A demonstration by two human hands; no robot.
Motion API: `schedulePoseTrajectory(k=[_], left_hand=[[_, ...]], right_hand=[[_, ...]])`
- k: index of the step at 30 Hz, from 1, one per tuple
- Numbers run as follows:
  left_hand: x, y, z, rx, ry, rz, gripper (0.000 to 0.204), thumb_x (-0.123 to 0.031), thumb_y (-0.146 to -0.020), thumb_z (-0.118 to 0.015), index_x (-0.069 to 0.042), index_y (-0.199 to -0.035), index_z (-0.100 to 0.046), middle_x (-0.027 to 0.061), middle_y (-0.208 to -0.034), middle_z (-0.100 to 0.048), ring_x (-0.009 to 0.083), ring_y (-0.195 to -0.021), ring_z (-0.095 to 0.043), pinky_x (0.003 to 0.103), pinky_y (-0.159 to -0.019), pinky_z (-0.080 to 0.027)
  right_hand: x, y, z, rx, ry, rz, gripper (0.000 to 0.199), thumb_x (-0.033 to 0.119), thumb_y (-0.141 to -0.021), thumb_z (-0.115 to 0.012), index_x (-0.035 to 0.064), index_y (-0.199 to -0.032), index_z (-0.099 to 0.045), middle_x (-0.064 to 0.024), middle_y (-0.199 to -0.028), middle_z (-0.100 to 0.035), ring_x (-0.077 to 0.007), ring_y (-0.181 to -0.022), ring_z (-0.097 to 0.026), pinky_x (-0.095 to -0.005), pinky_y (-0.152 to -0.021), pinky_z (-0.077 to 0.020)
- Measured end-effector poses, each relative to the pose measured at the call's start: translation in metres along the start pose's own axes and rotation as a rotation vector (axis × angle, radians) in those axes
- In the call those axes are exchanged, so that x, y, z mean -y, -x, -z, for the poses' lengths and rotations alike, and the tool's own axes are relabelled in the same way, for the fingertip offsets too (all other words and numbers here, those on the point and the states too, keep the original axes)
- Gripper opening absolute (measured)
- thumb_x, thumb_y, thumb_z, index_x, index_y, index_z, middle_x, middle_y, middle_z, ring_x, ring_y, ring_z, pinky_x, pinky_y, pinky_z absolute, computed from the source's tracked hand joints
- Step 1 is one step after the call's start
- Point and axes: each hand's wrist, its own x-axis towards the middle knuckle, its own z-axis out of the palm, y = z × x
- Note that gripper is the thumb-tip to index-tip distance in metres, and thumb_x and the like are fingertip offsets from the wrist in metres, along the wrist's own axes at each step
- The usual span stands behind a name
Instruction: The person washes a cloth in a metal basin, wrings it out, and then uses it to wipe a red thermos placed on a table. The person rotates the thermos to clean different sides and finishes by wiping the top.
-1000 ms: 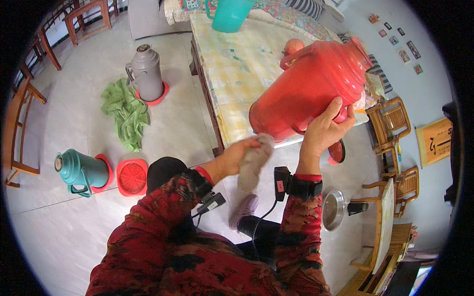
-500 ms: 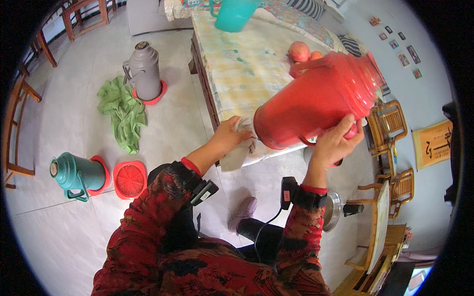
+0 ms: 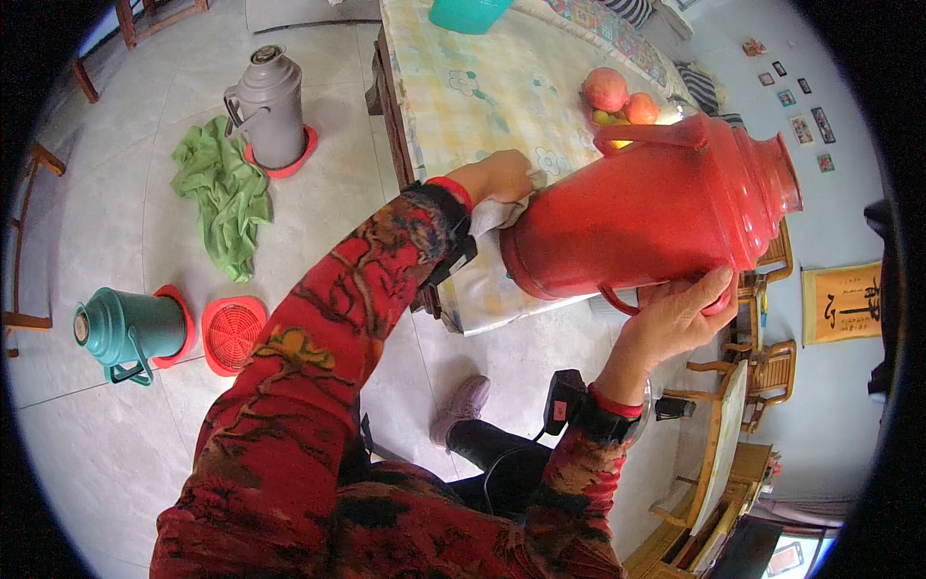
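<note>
Over the table (image 3: 453,96), the right hand (image 3: 675,314) grips the tilted red flask (image 3: 646,207); the left hand (image 3: 502,174) seemingly clutches a cloth (image 3: 497,214).

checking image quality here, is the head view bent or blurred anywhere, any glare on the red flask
Head view: strong fisheye, the table edge and floor lines bow toward a black rim; even daylight with soft shadows; the red flask shows only a dull sheen, no hard glare; left hand and right hand look sharp.
</note>
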Motion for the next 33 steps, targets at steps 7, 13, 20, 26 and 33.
schedulePoseTrajectory(k=[7,13,20,26,33], left_hand=[[-0.004,0.045,-0.014,-0.228,0.159,0.094,0.029,-0.023,-0.079,-0.057,0.005,-0.085,-0.062,0.03,-0.086,-0.062,0.0445,-0.084,-0.061,0.046,-0.073,-0.049],[-0.028,0.095,-0.039,-0.482,0.277,0.168,0.021,-0.015,-0.078,-0.055,0.003,-0.086,-0.062,0.0276,-0.079,-0.063,0.0444,-0.078,-0.061,0.046,-0.07,-0.049],[-0.067,0.146,-0.073,-0.523,0.413,0.261,0.037,-0.011,-0.083,-0.055,0.0,-0.118,-0.052,0.0266,-0.1,-0.062,0.043,-0.094,-0.06,0.045,-0.081,-0.049],[-0.085,0.167,-0.109,-0.637,0.509,0.17,0.046,-0.011,-0.083,-0.056,0.005,-0.125,-0.045,0.0311,-0.111,-0.057,0.0462,-0.101,-0.056,0.047,-0.088,-0.045],[-0.119,0.172,-0.159,-0.132,0.741,0.129,0.041,-0.019,-0.083,-0.062,0.0,-0.118,-0.053,0.0214,-0.097,-0.064,0.0316,-0.086,-0.064,0.04,-0.076,-0.049]], right_hand=[[0.007,0.002,-0.002,-0.007,0.045,0.005,0.047,0.034,-0.096,-0.055,-0.0039,-0.121,-0.046,-0.0108,-0.103,-0.055,-0.0133,-0.085,-0.052,-0.0253,-0.073,-0.0455],[0.019,0.006,-0.005,-0.009,0.065,0.007,0.048,0.034,-0.096,-0.055,-0.0026,-0.125,-0.044,-0.0107,-0.104,-0.055,-0.0147,-0.087,-0.052,-0.0271,-0.076,-0.0449],[0.019,0.005,-0.005,-0.01,0.068,0.023,0.049,0.034,-0.095,-0.056,-0.0027,-0.125,-0.044,-0.0132,-0.11,-0.055,-0.0165,-0.094,-0.052,-0.0292,-0.081,-0.0442],[0.02,0.006,-0.005,-0.03,0.143,0.064,0.049,0.035,-0.094,-0.057,-0.0035,-0.123,-0.045,-0.0154,-0.111,-0.055,-0.0195,-0.097,-0.052,-0.0314,-0.084,-0.0438],[0.018,0.003,-0.001,0.001,0.175,0.074,0.051,0.036,-0.094,-0.057,-0.0046,-0.122,-0.046,-0.0177,-0.111,-0.055,-0.0217,-0.098,-0.053,-0.0338,-0.085,-0.0436]])
